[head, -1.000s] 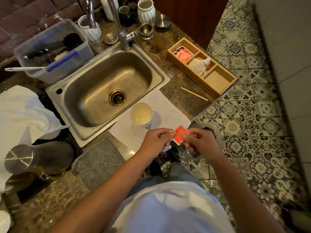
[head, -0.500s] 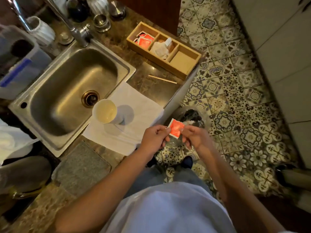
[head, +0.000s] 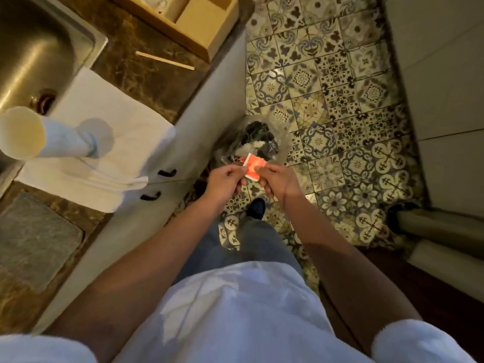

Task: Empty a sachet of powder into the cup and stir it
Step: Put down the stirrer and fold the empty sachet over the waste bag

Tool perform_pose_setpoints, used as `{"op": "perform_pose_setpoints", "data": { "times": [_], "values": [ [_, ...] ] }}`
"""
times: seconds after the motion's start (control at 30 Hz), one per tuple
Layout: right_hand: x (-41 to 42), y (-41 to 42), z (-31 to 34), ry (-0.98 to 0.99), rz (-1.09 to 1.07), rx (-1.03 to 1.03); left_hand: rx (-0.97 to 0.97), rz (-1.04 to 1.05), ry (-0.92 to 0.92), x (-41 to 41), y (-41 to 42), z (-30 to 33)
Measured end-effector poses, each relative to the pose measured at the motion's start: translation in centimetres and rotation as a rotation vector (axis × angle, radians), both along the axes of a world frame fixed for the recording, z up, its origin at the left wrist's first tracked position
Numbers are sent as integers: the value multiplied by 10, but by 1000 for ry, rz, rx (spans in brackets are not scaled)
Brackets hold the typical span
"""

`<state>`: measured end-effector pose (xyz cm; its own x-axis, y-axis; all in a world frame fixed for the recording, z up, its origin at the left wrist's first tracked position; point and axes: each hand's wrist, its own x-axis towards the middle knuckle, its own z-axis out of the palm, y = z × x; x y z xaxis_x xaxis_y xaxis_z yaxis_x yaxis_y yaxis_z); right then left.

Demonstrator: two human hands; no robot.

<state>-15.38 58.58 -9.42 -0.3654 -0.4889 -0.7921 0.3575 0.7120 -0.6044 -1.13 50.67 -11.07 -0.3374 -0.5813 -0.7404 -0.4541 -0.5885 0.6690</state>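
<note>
Both hands pinch the sachet (head: 253,167) upright over the bin (head: 255,141), left hand (head: 225,179) and right hand (head: 277,180) at its sides. The cup (head: 39,134) stands upright on the napkin (head: 117,132), well apart.

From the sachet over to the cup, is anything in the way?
Nothing visible blocks it. Both hands, left hand and right hand, pinch the sachet off the counter edge over the floor bin. Only the flat white towel lies between it and the cup.

Sink (head: 31,48): brushed metal. Counter (head: 146,74): glossy marbled stone. Box (head: 199,24) and stick (head: 165,60): matt wood. Cup (head: 22,132): paper (apparently). Sachet (head: 253,167): glossy.
</note>
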Motion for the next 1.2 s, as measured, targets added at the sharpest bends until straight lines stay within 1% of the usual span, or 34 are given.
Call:
{"op": "perform_pose_setpoints", "data": {
  "times": [0.1,0.27,0.37,0.5,0.6,0.8,0.9,1.0,1.2],
  "values": [
    [-7,-3,-35,46,36,18,21,4,-42,-12,-5,-24],
    [-16,-19,-87,149,54,91,42,-81,-127,-26,-19,-70],
    [-16,-23,-115,142,35,99,48,-158,-149,-32,-28,-100],
    [-20,-28,-155,161,42,152,63,-175,-168,-40,-40,-141],
    [-24,-30,-190,104,8,153,54,-203,-205,-45,-46,-173],
    [-30,-33,-260,54,-1,189,98,-172,-245,-53,-49,-234],
    [-31,-34,-285,-10,-18,188,87,-182,-278,-53,-52,-262],
    [-30,-36,-310,-32,-33,196,68,-182,-306,-54,-56,-288],
    [-30,-53,-350,-6,107,227,71,-171,-334,-56,-60,-320]
  ]
}}
